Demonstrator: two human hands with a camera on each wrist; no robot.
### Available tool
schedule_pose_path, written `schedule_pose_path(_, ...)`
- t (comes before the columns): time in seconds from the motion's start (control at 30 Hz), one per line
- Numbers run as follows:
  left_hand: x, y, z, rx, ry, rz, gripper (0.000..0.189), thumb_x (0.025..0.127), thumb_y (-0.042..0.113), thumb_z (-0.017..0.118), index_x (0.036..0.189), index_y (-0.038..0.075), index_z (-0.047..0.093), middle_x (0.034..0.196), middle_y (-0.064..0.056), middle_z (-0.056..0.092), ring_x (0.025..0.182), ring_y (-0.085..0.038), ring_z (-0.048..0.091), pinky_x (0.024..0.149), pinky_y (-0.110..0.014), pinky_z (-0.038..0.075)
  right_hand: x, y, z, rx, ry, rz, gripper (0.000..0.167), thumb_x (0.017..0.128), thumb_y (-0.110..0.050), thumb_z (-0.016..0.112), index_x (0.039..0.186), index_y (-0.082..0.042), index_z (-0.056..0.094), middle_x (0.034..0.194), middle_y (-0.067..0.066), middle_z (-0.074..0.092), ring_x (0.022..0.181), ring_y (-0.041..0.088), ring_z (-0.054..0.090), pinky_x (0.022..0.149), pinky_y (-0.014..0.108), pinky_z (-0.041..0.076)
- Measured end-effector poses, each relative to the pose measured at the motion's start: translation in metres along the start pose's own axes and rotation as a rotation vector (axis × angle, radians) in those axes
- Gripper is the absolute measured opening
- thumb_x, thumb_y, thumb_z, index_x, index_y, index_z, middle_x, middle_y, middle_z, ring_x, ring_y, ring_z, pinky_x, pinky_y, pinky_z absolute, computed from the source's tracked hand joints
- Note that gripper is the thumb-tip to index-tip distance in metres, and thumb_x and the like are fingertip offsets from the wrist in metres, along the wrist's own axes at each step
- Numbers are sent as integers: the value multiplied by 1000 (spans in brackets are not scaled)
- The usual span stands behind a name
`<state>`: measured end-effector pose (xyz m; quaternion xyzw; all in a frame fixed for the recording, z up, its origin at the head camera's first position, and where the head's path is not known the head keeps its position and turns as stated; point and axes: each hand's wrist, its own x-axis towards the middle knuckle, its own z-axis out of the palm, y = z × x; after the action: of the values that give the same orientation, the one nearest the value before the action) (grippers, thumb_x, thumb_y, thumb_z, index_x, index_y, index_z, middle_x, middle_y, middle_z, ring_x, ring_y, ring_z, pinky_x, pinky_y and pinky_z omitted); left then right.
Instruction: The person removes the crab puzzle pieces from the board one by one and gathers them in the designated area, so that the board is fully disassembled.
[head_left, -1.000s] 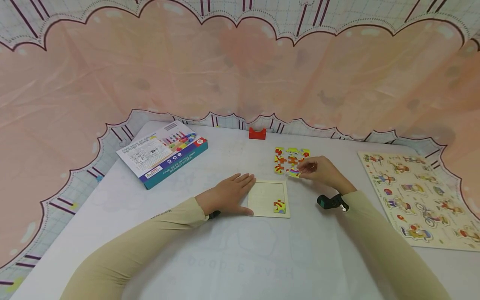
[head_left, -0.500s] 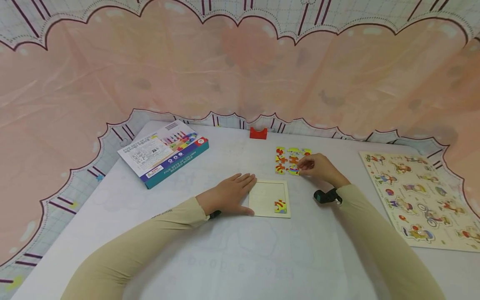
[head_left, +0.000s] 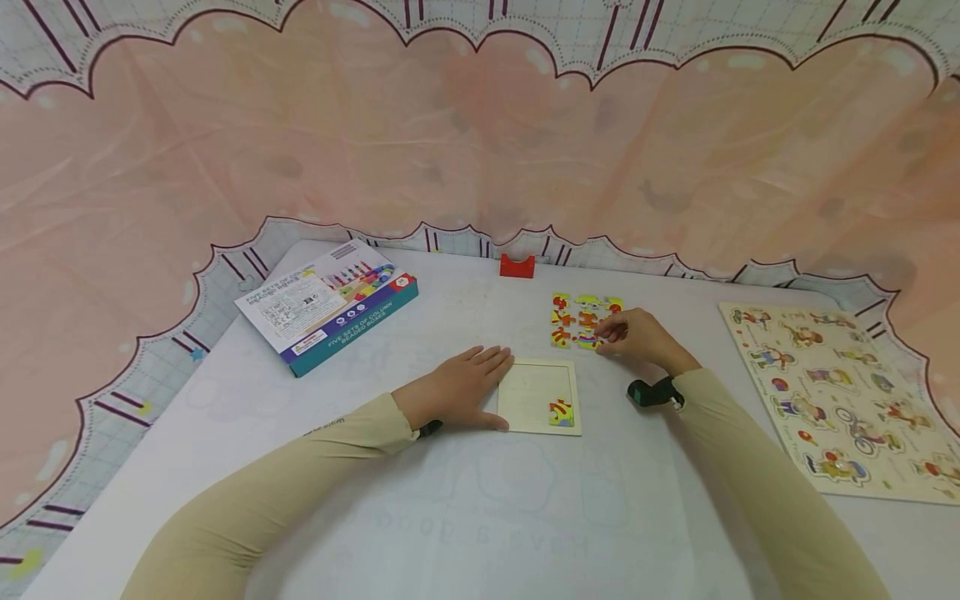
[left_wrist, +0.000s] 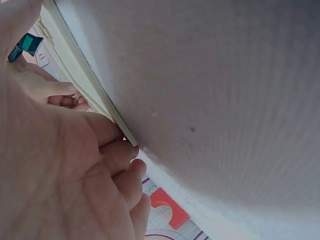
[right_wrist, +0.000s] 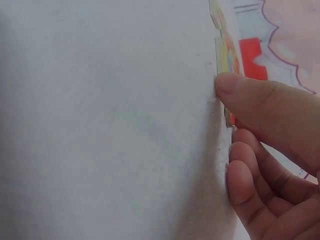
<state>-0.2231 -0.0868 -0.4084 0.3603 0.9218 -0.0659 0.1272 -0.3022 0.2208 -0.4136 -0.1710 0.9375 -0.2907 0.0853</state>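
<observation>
In the head view my left hand rests at the left edge of a small wooden puzzle tray, fingers outstretched at its far corner and thumb at its near corner. One red and yellow puzzle piece lies in the tray's lower right corner. Beyond the tray, several bright puzzle pieces lie grouped on the table. At the group's near right side my right hand pinches the rainbow-marked puzzle piece, partly covered by the fingertips. The right wrist view shows the thumb against the piece's edge.
A boxed bead set lies at the back left of the white table. A red notched block stands at the back edge. To the right lies a large wooden picture board. A patterned curtain hangs behind.
My right hand has shifted slightly left and away from me, and the rainbow-marked piece has slid up against the group. My left hand and the tray stay in place.
</observation>
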Motion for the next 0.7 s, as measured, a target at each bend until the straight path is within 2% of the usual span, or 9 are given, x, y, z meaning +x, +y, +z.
schedule_pose_path(0.3, 1, 0, 0, 2, -2, -2, 101, 80, 71, 51, 152, 10, 14, 159, -4, 16, 147, -20, 14, 121, -37, 12, 1, 1, 0, 9, -2, 3, 25, 76, -13, 78, 96, 0, 71, 84, 9, 65, 74, 12, 54, 66, 21, 45)
schedule_pose_path(0.47, 0, 1, 0, -12, -1, 1, 101, 80, 70, 51, 151, 10, 14, 159, -4, 17, 147, -20, 14, 121, -37, 12, -5, -2, -2, 13, 22, -5, 29, 76, -15, 78, 99, 1, 70, 83, 9, 66, 75, 13, 55, 67, 20, 46)
schedule_pose_path(0.6, 0, 1, 0, -16, -2, -1, 101, 80, 71, 51, 151, 10, 15, 159, -4, 17, 147, -20, 14, 121, -37, 12, -15, -11, -3, 52, 23, -48, 33, 75, -15, 78, 103, 1, 69, 87, 10, 67, 78, 14, 57, 70, 19, 48)
schedule_pose_path(0.7, 0, 1, 0, -16, -3, -4, 101, 80, 71, 52, 152, 10, 14, 159, -4, 17, 147, -20, 14, 121, -37, 12, -23, -23, -2, 82, -25, -108, 34, 75, -16, 79, 104, -1, 69, 91, 9, 68, 81, 14, 57, 72, 19, 49)
